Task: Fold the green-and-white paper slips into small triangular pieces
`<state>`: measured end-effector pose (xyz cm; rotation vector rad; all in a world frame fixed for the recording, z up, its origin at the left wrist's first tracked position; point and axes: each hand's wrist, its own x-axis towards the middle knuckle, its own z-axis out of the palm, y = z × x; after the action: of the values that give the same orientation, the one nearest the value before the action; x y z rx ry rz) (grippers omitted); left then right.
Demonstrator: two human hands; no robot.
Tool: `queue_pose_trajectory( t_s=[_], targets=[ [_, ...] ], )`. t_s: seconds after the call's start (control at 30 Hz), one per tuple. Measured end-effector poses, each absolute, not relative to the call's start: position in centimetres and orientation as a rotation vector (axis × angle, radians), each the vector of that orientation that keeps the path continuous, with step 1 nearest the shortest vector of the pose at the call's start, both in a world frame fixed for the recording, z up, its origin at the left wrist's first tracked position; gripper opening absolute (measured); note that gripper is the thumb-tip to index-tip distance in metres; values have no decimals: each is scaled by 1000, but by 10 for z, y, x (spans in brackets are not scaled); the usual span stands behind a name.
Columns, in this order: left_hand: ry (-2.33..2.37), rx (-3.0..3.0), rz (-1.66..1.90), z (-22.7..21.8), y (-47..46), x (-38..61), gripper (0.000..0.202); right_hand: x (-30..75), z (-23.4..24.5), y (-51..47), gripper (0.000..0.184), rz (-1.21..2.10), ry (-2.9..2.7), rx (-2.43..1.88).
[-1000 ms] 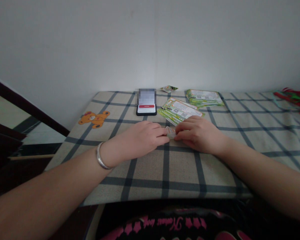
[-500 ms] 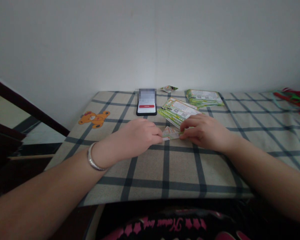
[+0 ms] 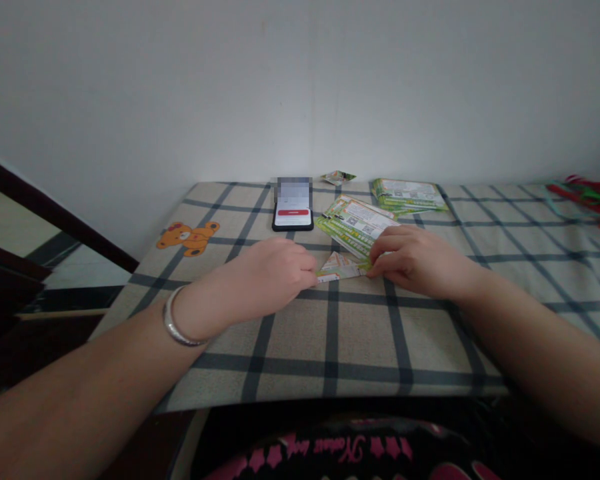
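Nearly triangular, the folded green-and-white leaflet touches the right hand.

A smooth, polished silver bangle circles the wrist of the left hand, lower left of the frame (a plain, rounded band). Along the bottom edge runs a black top with pink scalloped shapes and pink script lettering.

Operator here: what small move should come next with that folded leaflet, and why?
Probably bring the left hand onto the folded leaflet to steady it: the right hand is on its right end only, while its left tip looks free on the checked tablecloth.
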<state>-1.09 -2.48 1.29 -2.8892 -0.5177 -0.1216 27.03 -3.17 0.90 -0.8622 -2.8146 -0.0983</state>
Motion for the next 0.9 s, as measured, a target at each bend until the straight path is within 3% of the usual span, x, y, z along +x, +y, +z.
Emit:
queue_pose_trajectory(
  t_s=[0.53, 0.9],
  targets=[
    [-557, -3009, -243, 10, -18, -17, 26, 272, 7, -33, 26, 20, -2781, -905],
    [-790, -2897, -383, -6, -15, -7, 18, 268, 0, -30, 20, 0, -2720, -979]
  ],
)
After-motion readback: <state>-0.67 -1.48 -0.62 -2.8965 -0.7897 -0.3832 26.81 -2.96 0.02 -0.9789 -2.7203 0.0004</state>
